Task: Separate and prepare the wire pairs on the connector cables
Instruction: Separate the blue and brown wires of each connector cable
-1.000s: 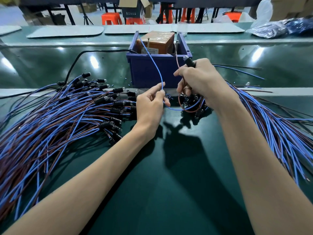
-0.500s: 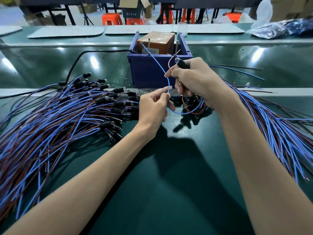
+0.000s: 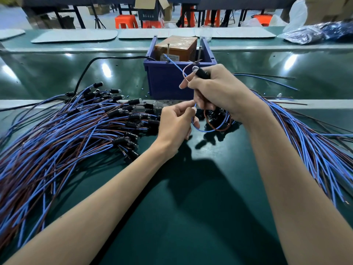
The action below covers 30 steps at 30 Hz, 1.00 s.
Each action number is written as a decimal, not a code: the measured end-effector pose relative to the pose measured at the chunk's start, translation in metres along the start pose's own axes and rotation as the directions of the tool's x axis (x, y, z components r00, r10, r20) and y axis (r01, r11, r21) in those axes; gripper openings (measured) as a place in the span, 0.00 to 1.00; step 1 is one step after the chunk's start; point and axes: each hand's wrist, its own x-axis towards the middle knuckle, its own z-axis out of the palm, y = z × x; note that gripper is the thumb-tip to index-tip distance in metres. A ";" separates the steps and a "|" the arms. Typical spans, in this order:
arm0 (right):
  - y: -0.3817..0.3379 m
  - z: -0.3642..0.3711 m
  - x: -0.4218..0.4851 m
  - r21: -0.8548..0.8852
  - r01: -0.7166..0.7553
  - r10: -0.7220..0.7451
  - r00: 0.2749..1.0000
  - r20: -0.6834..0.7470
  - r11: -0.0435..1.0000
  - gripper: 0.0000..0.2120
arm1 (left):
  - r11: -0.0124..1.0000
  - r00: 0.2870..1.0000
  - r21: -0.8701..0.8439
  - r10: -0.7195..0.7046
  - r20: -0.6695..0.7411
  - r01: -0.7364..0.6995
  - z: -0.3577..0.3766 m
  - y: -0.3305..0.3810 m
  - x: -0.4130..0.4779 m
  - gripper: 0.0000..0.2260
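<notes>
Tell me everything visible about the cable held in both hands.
Its black connector, with a clear bulb-like tip, is gripped in the right hand, tip pointing up and left. A thin blue wire and a brown wire loop down below that hand. The left hand pinches the blue wire, whose far end rises toward the bin. The brown wire arches up past the right fingers, its end free.
</notes>
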 end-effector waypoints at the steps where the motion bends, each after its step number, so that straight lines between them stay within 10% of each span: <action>1: 0.000 0.000 0.000 0.002 0.001 -0.001 1.000 0.006 1.000 0.11 | 1.000 1.000 0.002 0.010 0.011 -0.010 0.000 0.001 -0.001 0.10; 30: -0.005 -0.001 -0.003 -0.009 0.024 -0.023 0.998 0.058 1.000 0.11 | 0.999 0.997 -0.020 0.045 0.064 -0.044 -0.001 0.004 -0.004 0.21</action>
